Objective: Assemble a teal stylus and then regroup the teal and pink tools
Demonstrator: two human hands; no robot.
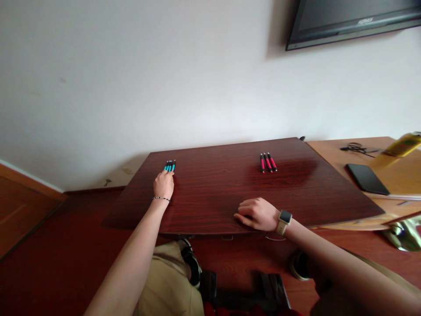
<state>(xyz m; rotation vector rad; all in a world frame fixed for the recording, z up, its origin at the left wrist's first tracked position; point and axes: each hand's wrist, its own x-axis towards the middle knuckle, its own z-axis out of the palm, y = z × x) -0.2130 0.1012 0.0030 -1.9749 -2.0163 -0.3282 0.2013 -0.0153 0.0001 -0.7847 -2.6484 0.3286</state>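
Observation:
Several blue pens [169, 166] with black ends lie side by side at the left of the dark wooden table [204, 188]. My left hand [163, 184] is on their near ends, its fingers closed and pressed round the blue pen [174, 165] at the right of the group. The hand covers the lower parts of the pens, so I cannot tell whether it grips others too. My right hand [258, 213] rests near the front edge of the table, its fingers curled in with nothing seen in them. Beyond it, three pink pens [268, 163] with black ends lie in a row.
A lighter wooden desk [332, 151] adjoins on the right, bearing a black phone [367, 179], a dark cable [358, 149] and a yellow can [404, 145] on its side. A white wall [197, 79] stands behind the table, with a screen [355, 19] mounted at upper right.

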